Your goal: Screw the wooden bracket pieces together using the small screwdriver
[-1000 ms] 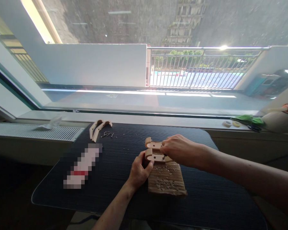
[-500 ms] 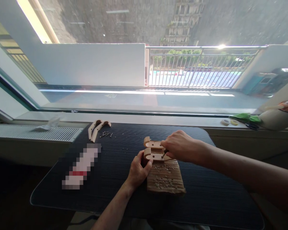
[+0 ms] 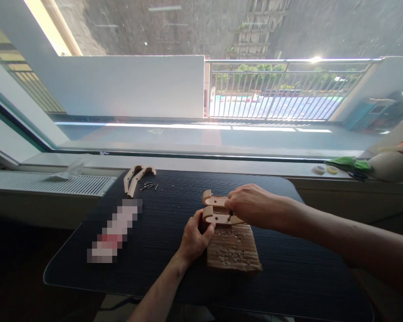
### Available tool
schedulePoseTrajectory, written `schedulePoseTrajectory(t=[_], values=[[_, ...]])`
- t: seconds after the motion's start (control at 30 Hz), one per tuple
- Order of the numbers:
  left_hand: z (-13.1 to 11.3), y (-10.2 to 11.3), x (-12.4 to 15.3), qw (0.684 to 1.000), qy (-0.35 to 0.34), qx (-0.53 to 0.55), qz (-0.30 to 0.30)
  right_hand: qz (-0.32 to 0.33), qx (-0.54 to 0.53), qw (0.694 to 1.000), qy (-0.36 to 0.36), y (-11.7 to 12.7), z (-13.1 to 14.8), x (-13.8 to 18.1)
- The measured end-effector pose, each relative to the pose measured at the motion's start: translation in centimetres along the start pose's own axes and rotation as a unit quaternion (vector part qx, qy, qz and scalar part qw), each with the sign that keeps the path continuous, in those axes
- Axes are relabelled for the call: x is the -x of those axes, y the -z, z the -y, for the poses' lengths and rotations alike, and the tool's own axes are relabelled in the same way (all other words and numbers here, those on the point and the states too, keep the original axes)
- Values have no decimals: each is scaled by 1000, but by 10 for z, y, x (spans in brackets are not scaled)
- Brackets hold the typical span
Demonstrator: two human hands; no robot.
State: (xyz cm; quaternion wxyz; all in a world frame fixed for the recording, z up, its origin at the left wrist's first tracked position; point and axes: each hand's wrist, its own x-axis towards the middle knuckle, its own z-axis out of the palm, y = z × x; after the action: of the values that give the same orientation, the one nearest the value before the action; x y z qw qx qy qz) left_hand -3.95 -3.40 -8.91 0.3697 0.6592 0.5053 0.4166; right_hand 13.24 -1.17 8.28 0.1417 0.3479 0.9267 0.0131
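wooden hook [image 3: 223, 219] in the head view, lying on the pitted block [image 3: 233, 247]: left hand [image 3: 194, 235] pinches its curved end, and right hand [image 3: 246, 205], fingers curled tight round a dark tool [image 3: 230, 215], tip down on the wood, second hook [image 3: 219, 201] just beyond those fingers!

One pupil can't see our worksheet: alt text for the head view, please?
A person's right grip holds a tool to the nearer of two wooden hooks on a block; the left grip holds its curved end. More hooks and loose screws lie on the table.
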Motion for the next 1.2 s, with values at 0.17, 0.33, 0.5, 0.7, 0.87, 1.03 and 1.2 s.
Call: schedulePoseTrajectory(t=[0.17,0.33,0.5,0.7,0.87,1.03,1.2], values=[[-1,0,0,1000,-3,8,-4,21,-13,999,-42,0,-2,0],[-1,0,0,1000,-13,1,-6,16,1,997,-76,5,4,3],[0,0,0,1000,-17,-2,-1,13,30,996,-78,16,7,10],[-1,0,0,1000,-12,0,4,-11,10,1000,4,16,12,10],[0,0,0,1000,-4,-16,4,-1,-5,1000,-4,9,9,4],[0,0,0,1000,-6,-16,6,2,-20,999,-30,5,1,5],[0,1,-1,1000,-10,-7,8,19,-30,997,-68,9,1,7]])
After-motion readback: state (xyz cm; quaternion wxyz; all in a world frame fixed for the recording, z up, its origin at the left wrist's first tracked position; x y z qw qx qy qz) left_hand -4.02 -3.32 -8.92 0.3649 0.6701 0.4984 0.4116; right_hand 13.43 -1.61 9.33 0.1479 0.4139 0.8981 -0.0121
